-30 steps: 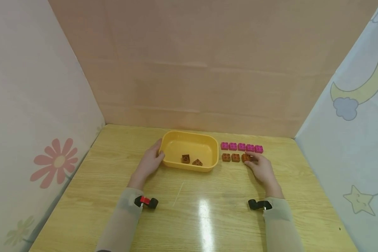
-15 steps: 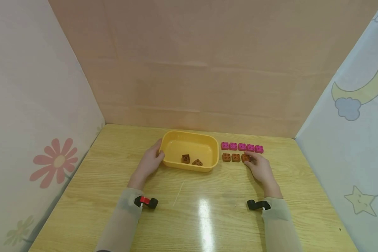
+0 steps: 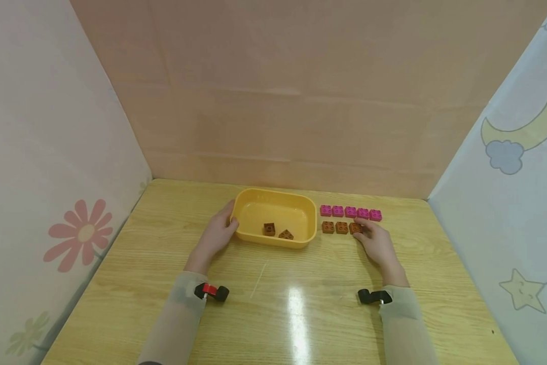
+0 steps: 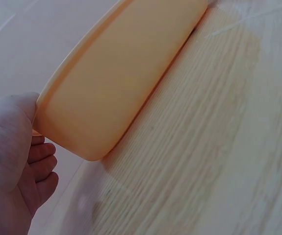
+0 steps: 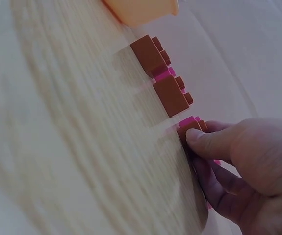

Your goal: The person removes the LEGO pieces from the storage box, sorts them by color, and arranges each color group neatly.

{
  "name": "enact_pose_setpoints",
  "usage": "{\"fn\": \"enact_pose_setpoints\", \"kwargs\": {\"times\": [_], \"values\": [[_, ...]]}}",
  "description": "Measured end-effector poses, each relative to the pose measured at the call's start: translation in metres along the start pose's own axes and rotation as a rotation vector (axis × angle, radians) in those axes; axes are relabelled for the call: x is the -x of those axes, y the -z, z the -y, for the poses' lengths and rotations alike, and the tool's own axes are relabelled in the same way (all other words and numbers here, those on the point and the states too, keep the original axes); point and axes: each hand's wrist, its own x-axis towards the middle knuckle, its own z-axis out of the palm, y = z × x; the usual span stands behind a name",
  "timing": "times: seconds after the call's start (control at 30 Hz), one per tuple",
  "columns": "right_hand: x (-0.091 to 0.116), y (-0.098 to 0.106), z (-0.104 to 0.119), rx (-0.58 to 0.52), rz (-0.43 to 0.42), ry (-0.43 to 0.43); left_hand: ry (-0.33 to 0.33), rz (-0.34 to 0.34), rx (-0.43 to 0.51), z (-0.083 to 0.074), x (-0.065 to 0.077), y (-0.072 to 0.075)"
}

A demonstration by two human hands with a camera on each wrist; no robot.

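Note:
My left hand point(image 3: 217, 232) grips the left end of a yellow plastic tub point(image 3: 273, 244), its thumb over the rim. In the left wrist view the curled fingers show outside the tub's wall point(image 4: 116, 73). Two brown toy building bricks lie inside the tub: a square one point(image 3: 269, 229) and a three-cornered one point(image 3: 286, 234). To the tub's right, my right hand point(image 3: 379, 246) pinches a brown building brick point(image 5: 189, 131) between thumb and fingers, down at the table. It is at the right end of a short row with two other brown bricks point(image 3: 328, 227) point(image 3: 341, 227).
Behind the brown bricks runs a row of several pink bricks point(image 3: 351, 212), partly hidden in the right wrist view. The wooden table point(image 3: 264, 314) meets a tan back wall point(image 3: 278, 101) and patterned side walls. Each wrist carries a black mount.
My right hand has shifted slightly left with its brown brick, which now stands a little closer to the two others. The left hand and the tub have stayed in place.

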Motion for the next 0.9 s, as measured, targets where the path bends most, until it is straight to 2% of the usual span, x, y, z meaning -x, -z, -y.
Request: {"fn": "enact_pose_setpoints", "kwargs": {"times": [0.33,0.9], "values": [[0.002,0.0028,0.0028,-0.047,-0.022,-0.007,-0.006,0.002,-0.006,0.0008,0.0001,0.0002],[0.008,0.0061,0.0049,-0.104,-0.011,-0.07,-0.015,0.0,-0.021,-0.0006,0.0001,0.0011]]}}
